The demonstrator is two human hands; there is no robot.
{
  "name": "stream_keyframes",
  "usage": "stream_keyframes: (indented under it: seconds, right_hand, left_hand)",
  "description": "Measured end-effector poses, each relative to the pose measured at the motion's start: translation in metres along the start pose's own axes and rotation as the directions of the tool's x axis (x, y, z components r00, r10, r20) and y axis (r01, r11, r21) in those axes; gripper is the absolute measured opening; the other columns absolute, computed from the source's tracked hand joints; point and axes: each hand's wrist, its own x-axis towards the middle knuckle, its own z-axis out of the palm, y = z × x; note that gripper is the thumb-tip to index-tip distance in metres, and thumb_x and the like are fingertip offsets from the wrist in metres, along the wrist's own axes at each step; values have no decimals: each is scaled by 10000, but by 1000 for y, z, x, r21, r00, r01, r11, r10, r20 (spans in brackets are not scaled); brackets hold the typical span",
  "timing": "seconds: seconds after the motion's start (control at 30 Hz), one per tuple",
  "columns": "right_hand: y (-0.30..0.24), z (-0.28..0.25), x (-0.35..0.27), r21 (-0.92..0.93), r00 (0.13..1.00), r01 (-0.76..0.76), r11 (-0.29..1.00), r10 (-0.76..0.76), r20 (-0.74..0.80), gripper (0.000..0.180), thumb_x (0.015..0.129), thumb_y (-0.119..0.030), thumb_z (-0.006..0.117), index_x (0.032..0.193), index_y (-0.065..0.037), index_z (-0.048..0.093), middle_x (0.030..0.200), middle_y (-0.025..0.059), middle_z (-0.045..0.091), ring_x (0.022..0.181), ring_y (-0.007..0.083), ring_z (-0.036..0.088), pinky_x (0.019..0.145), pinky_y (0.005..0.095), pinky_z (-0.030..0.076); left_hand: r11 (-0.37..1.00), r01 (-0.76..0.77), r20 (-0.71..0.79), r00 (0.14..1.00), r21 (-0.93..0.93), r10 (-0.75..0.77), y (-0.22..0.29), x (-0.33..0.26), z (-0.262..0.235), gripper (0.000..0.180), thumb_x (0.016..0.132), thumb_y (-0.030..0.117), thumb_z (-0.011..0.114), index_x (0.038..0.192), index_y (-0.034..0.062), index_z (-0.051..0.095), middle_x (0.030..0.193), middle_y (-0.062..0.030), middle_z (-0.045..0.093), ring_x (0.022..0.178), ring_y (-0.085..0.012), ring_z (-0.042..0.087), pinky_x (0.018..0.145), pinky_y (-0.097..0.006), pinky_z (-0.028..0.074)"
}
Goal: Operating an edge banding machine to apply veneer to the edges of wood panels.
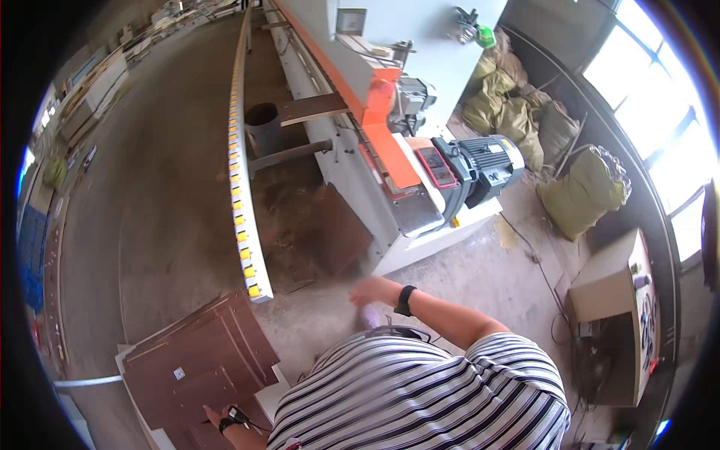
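My left hand point(215, 415) is low over a stack of brown panels point(217, 352), its fingers apart and nothing seen in them. A dark band with a small device and cable is on that wrist. My right hand point(367, 291) hangs in front of my body, a black watch point(405, 300) on its wrist. Motion blurs its fingers, and no held thing shows. Just beyond it, a brown board point(341, 229) with a smeared outline slants beside the machine's white base point(405, 251).
A long rail with yellow rollers point(240, 202) runs away at centre left, alongside the machine with its orange guard point(386, 150) and grey motor point(491, 161). A bucket point(262, 129) stands between them. Filled sacks point(585, 187) and a wooden cabinet point(611, 292) are at right. A cable point(532, 255) crosses the floor.
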Motion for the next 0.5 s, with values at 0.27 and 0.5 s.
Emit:
stream_keyframes:
  seconds: [0.27, 0.5]
  right_hand:
    - [-105, -43, 63, 379, 941, 160, 912, -24, -339, 223, 864, -246, 518, 953, -44, 550, 864, 52, 605, 771, 119, 582, 685, 249, 481]
    - [-129, -120, 175, 702, 882, 439, 560, -119, -456, 244, 790, -260, 615, 887, -63, 510, 754, 3, 502, 743, 107, 496, 671, 259, 387]
  left_hand:
    - [959, 226, 9, 973, 170, -230, -97, -50, 46, 380, 870, 356, 422, 1130, 83, 475, 1030, -82, 535, 1033, -253, 472, 857, -458, 383]
    - [900, 214, 330, 877, 380, -348, -162, -111, 94, 310, 889, 304, 407, 1064, 86, 541, 927, -43, 584, 978, -220, 503, 834, -430, 398]
